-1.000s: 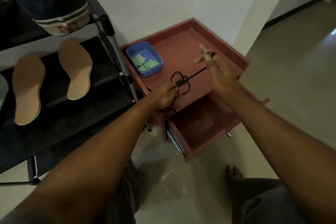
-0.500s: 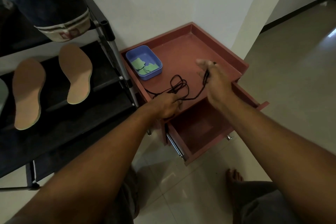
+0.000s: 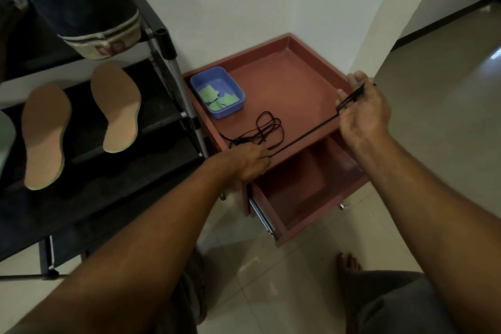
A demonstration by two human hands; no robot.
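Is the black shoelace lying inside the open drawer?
No, the black shoelace lies coiled on the cabinet top and runs taut between the left hand and right hand, above the drawer.

Over the cabinet top [image 3: 292, 89] room lies open at the middle and right rear corner; a tray [image 3: 229, 112] fills its left rear corner, lace [image 3: 303, 136] crosses the front edge, and the rack post [image 3: 180, 89] hems the left edge.

End of black lace [image 3: 303, 137] hidden in left hand [image 3: 244, 164]; shoe [image 3: 81, 0] atop rack [image 3: 162, 43] cut by top edge.
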